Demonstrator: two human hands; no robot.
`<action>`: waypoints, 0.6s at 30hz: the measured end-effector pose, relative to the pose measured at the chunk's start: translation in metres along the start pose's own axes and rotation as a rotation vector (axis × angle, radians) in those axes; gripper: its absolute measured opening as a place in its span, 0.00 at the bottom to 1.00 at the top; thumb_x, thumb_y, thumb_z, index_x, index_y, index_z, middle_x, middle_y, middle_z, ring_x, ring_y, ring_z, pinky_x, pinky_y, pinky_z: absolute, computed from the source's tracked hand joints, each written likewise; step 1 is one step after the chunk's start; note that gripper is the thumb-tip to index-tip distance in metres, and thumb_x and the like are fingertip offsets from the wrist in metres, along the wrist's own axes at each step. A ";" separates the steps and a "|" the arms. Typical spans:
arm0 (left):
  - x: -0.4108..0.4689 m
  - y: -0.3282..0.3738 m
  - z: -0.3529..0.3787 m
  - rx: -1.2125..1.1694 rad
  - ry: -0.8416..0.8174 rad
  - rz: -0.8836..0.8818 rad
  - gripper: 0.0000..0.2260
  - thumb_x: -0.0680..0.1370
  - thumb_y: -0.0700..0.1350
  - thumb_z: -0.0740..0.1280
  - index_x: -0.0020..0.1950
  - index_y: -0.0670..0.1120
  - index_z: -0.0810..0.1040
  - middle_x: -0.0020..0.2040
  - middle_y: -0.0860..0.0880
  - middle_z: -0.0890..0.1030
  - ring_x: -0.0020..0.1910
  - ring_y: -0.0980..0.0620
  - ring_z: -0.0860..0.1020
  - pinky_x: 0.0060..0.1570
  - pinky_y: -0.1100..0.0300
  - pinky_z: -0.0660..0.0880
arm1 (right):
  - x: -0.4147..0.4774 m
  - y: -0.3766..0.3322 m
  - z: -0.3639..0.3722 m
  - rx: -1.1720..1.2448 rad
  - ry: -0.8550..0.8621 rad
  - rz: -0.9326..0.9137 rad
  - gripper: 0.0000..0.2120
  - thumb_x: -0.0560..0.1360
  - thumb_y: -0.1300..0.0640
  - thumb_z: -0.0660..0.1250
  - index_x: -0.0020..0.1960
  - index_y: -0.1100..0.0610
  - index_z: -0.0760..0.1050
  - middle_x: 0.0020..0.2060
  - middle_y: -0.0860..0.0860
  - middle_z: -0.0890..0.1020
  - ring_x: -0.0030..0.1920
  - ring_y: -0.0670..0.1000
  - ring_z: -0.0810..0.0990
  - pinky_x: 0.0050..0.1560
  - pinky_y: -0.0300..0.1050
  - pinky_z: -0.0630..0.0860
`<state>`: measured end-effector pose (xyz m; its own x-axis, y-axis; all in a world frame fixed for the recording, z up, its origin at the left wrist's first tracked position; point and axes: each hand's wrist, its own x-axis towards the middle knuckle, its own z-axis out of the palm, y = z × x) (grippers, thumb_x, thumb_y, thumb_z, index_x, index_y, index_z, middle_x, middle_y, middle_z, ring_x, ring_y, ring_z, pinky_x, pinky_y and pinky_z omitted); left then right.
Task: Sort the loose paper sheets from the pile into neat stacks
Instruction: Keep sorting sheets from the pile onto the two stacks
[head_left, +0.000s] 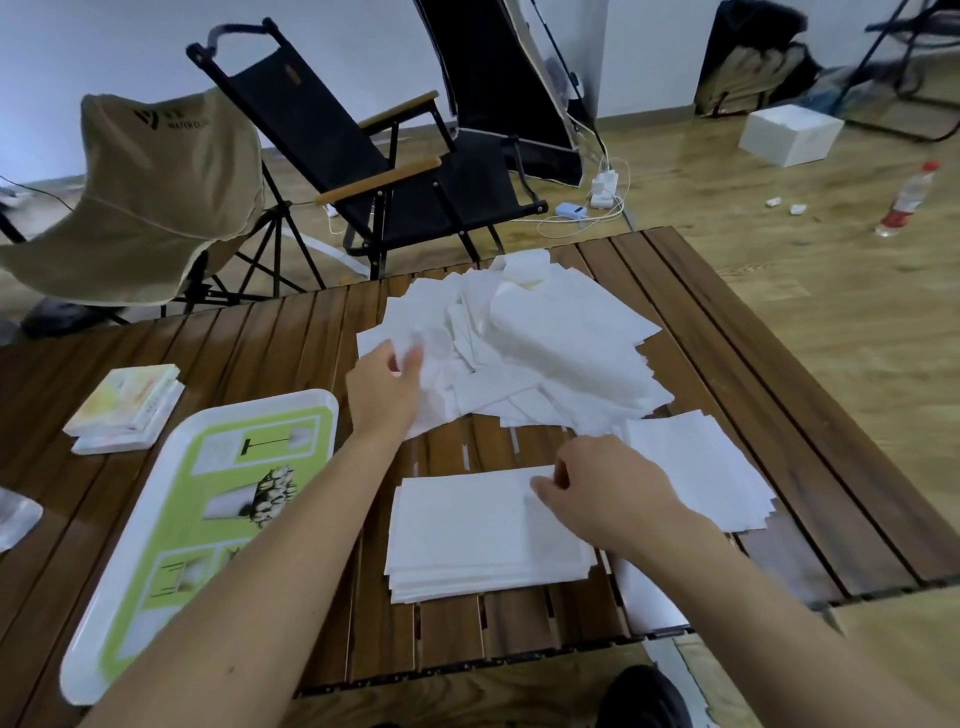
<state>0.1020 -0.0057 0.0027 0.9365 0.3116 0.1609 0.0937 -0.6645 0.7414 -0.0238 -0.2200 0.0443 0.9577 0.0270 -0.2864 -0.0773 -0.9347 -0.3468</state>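
Slatted wooden table (675, 291) on pale wood floor (831, 270), folding chairs (363, 156) behind. Left hand (387, 387) pinching a sheet (436, 410) from loose pile (545, 343); right hand (605, 488) fingers down on neat stack (467, 530), grip unclear

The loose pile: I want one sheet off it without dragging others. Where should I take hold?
Pinch the near-left corner of the loose pile, where the left hand already is: single sheets fan out past the heap there. Come from the left, low over the table.

Two hands: left hand (387, 387), right hand (605, 491). One loose pile (524, 343). Two stacks (483, 535) (696, 473). One tray (171, 551). Two chairs (374, 156) (156, 192).
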 end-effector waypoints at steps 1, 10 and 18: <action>-0.004 0.006 -0.005 -0.162 0.014 -0.070 0.14 0.83 0.52 0.65 0.46 0.43 0.77 0.42 0.47 0.79 0.45 0.46 0.78 0.43 0.54 0.73 | 0.001 0.001 -0.001 0.034 0.029 -0.016 0.16 0.82 0.42 0.61 0.45 0.54 0.73 0.37 0.48 0.77 0.37 0.48 0.77 0.36 0.42 0.71; -0.108 0.062 -0.074 -0.842 -0.310 -0.200 0.11 0.84 0.47 0.63 0.64 0.49 0.80 0.58 0.50 0.86 0.56 0.50 0.85 0.55 0.51 0.82 | 0.003 -0.014 -0.015 0.856 -0.013 -0.107 0.38 0.72 0.32 0.68 0.74 0.49 0.63 0.61 0.41 0.75 0.55 0.44 0.80 0.58 0.45 0.80; -0.122 0.055 -0.076 -0.990 -0.323 -0.403 0.13 0.82 0.47 0.67 0.63 0.42 0.82 0.57 0.41 0.86 0.57 0.39 0.84 0.62 0.37 0.77 | -0.012 -0.001 -0.028 1.040 -0.340 -0.340 0.08 0.78 0.50 0.72 0.50 0.54 0.85 0.48 0.48 0.88 0.52 0.48 0.86 0.56 0.40 0.77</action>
<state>-0.0330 -0.0287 0.0739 0.9556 0.0960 -0.2787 0.2346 0.3247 0.9163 -0.0276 -0.2290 0.0736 0.8607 0.4646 -0.2082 -0.1722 -0.1192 -0.9778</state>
